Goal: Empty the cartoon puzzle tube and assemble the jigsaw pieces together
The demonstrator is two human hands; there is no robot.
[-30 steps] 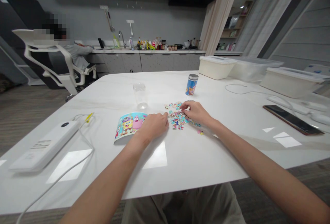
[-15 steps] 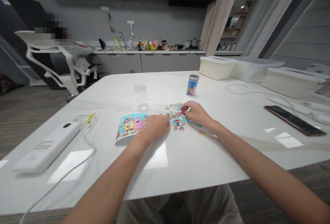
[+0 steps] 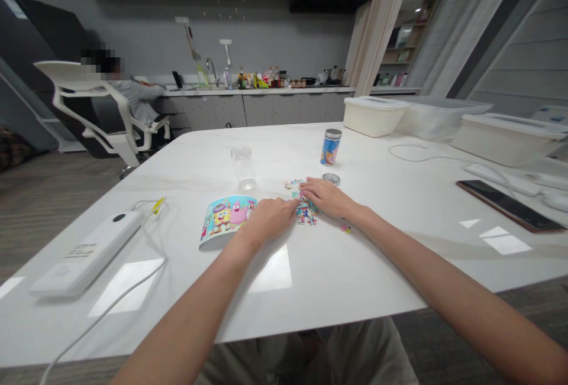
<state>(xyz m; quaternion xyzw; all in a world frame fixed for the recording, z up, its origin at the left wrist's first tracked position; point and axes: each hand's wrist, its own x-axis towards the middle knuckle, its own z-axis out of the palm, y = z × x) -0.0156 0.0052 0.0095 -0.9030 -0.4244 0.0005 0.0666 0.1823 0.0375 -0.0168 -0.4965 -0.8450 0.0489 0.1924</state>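
Small colourful puzzle pieces (image 3: 307, 214) lie in a pile on the white table. My left hand (image 3: 276, 217) rests at the pile's left side, its fingers curled; whatever is under the fingertips is hidden. Over the pile's upper right part lies my right hand (image 3: 327, 196), palm down with fingers stretched out onto the pieces. Left of my left hand is a curved picture sheet (image 3: 226, 219) with cartoon figures. A clear open jar (image 3: 243, 169) stands behind the sheet. Behind my right hand are a round metal lid (image 3: 331, 179) and a blue cartoon can (image 3: 331, 148) with a silver lid.
A white power bank (image 3: 91, 252) with a cable lies at the left. At the right are a dark phone (image 3: 508, 204), white cables and lidded plastic boxes (image 3: 375, 116). A person (image 3: 137, 98) sits on a white chair near the back counter.
My right hand has moved slightly left over the pile and its fingers have spread flatter, uncovering the metal lid. My left hand has shifted slightly right.
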